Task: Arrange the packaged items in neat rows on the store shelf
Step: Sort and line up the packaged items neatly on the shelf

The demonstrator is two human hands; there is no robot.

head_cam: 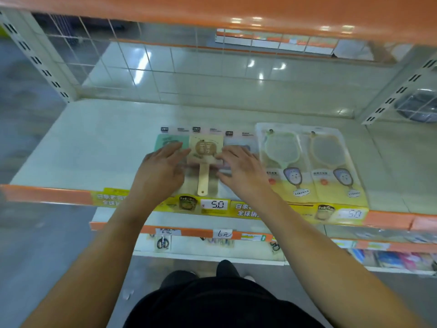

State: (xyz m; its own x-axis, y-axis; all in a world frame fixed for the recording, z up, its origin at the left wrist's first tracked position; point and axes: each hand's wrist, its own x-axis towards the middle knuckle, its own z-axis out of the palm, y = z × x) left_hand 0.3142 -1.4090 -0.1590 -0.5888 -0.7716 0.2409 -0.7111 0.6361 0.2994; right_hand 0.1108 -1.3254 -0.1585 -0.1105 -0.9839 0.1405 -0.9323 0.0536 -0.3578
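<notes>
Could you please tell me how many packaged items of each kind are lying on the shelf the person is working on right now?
Small fan packs (green, beige, pale blue-grey): 3
Large round-mirror packs (green-rimmed, orange-rimmed): 2
Total: 5

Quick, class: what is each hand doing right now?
Left hand: open, fingers flat on the green fan packet.
Right hand: open, fingers spread on the pale fan packet.
</notes>
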